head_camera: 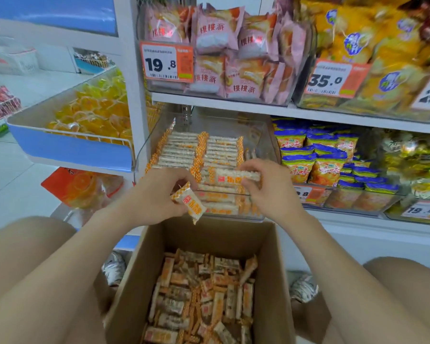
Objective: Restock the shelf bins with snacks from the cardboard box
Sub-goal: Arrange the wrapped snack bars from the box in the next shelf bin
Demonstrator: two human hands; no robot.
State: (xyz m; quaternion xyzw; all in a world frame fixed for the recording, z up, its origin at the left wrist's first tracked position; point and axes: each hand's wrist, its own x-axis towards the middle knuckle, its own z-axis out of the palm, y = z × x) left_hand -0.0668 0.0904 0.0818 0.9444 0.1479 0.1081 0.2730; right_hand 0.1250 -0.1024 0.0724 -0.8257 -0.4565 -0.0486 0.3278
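Both bare forearms reach forward and draw toward each other. The left grip [157, 194] is curled, thumb and fingers pinching a tilted snack bar [189, 203]. The right grip [267, 188], slightly higher and farther forward, bends down at the wrist, its fingertips pinching a flat snack bar [230, 175].

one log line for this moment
left hand: grips wrapped bar | right hand: pinches second bar at clear bin | cardboard box: holds more bars

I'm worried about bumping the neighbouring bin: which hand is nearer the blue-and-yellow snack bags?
Right. The right hand pinches a snack bar just left of the blue-and-yellow snack bags. The left hand, holding a second bar, is farther left, over the cardboard box's back edge.
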